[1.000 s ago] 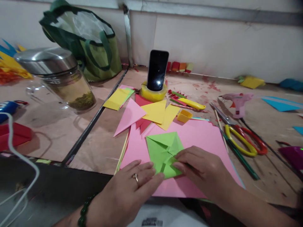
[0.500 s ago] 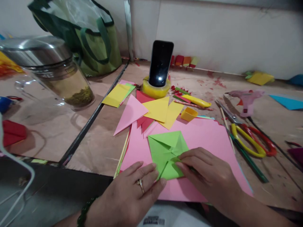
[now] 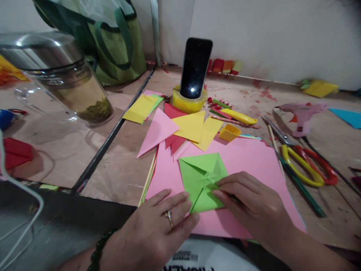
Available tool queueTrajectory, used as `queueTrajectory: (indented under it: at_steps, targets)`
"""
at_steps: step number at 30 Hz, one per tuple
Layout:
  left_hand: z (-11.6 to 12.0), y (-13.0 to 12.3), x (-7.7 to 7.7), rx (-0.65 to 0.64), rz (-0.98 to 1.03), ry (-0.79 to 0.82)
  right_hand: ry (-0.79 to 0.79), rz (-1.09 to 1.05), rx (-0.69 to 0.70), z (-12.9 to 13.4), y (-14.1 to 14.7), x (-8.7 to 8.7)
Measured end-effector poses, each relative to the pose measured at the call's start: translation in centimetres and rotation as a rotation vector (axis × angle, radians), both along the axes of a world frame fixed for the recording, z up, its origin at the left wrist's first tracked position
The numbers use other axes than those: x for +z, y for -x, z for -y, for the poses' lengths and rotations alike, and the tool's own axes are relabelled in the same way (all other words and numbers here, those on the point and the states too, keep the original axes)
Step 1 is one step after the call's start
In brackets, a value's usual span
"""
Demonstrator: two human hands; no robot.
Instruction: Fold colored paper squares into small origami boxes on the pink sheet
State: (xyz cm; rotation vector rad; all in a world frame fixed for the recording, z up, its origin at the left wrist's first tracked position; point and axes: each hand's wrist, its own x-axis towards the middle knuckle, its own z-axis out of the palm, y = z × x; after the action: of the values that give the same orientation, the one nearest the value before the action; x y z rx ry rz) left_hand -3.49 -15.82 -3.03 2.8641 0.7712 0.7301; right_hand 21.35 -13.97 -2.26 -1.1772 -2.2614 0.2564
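A green paper [image 3: 201, 173] with its corners folded inward lies on a stack of pink sheets [image 3: 254, 158]. My left hand [image 3: 165, 222], with a ring on one finger, rests with fingers spread at the paper's lower left edge. At the right side, my right hand [image 3: 248, 199] is closed, its thumb and fingers pinching a folded flap of the green paper. Behind it are a pink folded triangle [image 3: 158, 133], yellow paper pieces [image 3: 190, 127] and a small yellow paper box [image 3: 229, 132].
A phone [image 3: 195, 67] stands in a yellow tape roll [image 3: 188, 101]. Scissors [image 3: 301, 162], a green pen [image 3: 307, 194] and a pink glue gun [image 3: 303, 113] lie at right. At left stand a glass mug [image 3: 84, 94] and a green bag [image 3: 121, 49].
The view has shifted slightly, so the things on the table appear a little higher and further right. Both hands keep nearly the same hold on the green paper.
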Motion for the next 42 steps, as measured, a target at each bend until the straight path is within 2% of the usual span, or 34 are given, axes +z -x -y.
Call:
queueTrajectory:
  at_steps: [5,34,38,42]
  targets:
    - [-0.1,0.1,0.3,-0.009,-0.006,0.005,-0.017,0.015,-0.002,0.1,0.0,0.0]
    - [0.2,-0.3,-0.6,-0.005,0.028,0.039,-0.008,0.051,-0.037,0.1,0.1,-0.3]
    - [0.3,-0.4,-0.2,0.008,-0.006,0.077,-0.010,0.052,-0.037,0.1,0.1,-0.3]
    - [-0.1,-0.8,0.9,-0.020,-0.082,0.136,-0.019,0.049,-0.032,0.1,0.1,-0.4]
